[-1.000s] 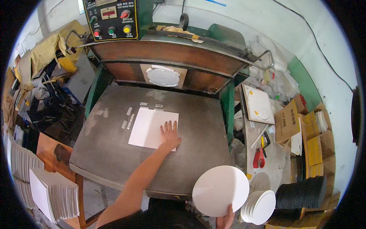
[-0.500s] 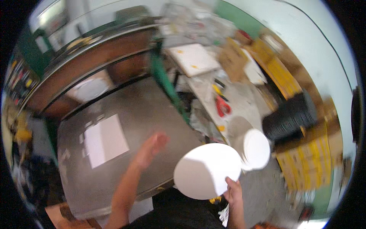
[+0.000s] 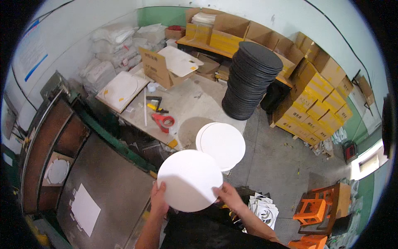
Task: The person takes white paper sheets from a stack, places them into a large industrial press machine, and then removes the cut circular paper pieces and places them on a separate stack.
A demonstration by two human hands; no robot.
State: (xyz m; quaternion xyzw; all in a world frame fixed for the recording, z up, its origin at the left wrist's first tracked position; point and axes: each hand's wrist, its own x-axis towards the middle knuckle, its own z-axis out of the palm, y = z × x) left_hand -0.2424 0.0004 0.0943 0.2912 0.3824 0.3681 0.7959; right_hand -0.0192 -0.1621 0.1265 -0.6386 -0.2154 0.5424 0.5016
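A round white disc point(image 3: 190, 180), thin and flat, is held between both hands in front of my body. My left hand point(image 3: 159, 198) grips its left edge, thumb on top. My right hand point(image 3: 229, 196) pinches the lower right edge, with the fingers partly hidden underneath. Just beyond the disc, a stack of similar white discs point(image 3: 224, 143) lies at the near corner of the worktable point(image 3: 199, 97). To the left, a white rectangular sheet point(image 3: 85, 209) rests on the dark flat bed of a machine point(image 3: 112, 182).
A tall stack of black discs point(image 3: 253, 79) stands at the table's far right. A red tape dispenser point(image 3: 163, 122) lies on the table near a cardboard piece point(image 3: 155, 68). Yellow-taped cartons point(image 3: 315, 103) are piled at right. White cut-out scraps point(image 3: 264, 211) and orange stools point(image 3: 311, 211) are on the floor.
The view has swung right, toward the worktable. My left hand, formerly free over the machine bed, now grips the white disc's left edge. My right hand still holds the disc.
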